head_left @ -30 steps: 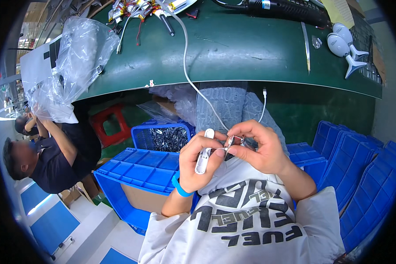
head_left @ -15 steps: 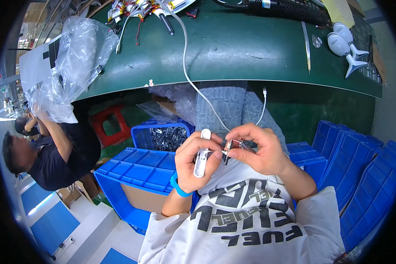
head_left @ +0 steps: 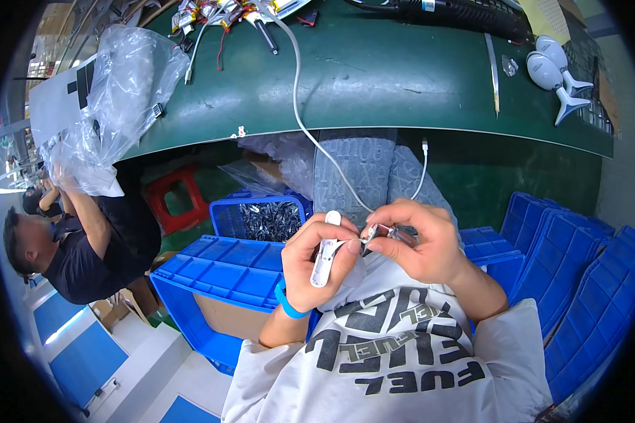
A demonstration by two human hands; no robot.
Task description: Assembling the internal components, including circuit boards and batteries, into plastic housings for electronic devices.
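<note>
My left hand (head_left: 302, 266) is closed round a long, narrow white plastic shell (head_left: 322, 266), which stands nearly upright with small holes along its inner face. Thumb and fingers of my right hand (head_left: 430, 243) pinch a small reddish-brown and silver part (head_left: 379, 231), whose exact kind I cannot make out. Both hands meet in front of my shirt, fingertips almost touching. Between them a short, thin light piece, perhaps a wire, is partly hidden by the fingers. Just beyond the hands, a white cable (head_left: 298, 84) hangs from the green table over my lap.
On the green table (head_left: 388, 77) lie battery packs with wires (head_left: 208, 14), a pen (head_left: 267, 37), tweezers (head_left: 493, 77) and white fan-like devices (head_left: 547, 70). Blue crates (head_left: 222, 271) stand either side; one bin (head_left: 261, 218) holds dark parts. At left a person (head_left: 77, 247) handles a plastic bag (head_left: 130, 84).
The small part in my right hand has turned, showing more of its reddish side; the dark strip below it no longer shows. The white shell has shifted slightly down. The person at left has raised their head.
</note>
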